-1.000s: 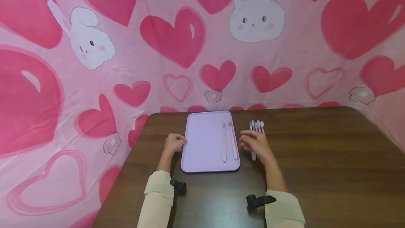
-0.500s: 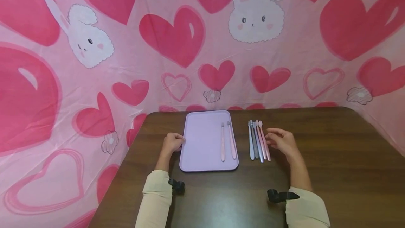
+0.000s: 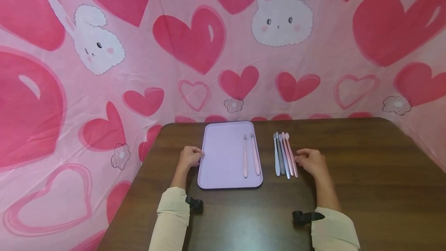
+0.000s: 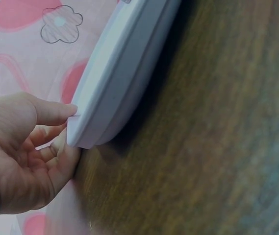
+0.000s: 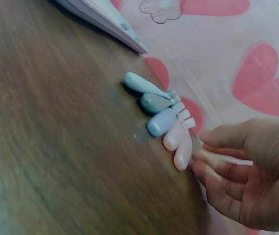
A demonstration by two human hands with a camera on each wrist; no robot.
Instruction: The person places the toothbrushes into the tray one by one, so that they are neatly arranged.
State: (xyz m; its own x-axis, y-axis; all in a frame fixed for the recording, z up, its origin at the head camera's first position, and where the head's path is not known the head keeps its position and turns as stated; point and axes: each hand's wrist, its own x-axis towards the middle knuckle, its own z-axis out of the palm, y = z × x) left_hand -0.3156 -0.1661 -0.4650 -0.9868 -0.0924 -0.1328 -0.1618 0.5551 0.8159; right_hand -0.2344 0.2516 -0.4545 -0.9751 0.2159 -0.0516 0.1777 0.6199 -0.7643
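the left hand [image 3: 189, 157] grips the left edge of the lilac tray [image 3: 223, 154] on the dark wooden tabletop [image 3: 348, 173]; the left wrist view shows the thumb on the rim and the other fingers curled beneath it. two pink toothbrushes [image 3: 251, 155] lie side by side on the tray's right part, heads pointing away from the person. just right of the tray, five toothbrushes [image 3: 285, 155] lie in a close row on the tabletop, blue and grey to the left, pink to the right. the right hand [image 3: 311, 162] rests just beside the rightmost pink one, its fingers loosely curled and its fingertips [image 5: 203, 161] touching that handle, not clamped on it.
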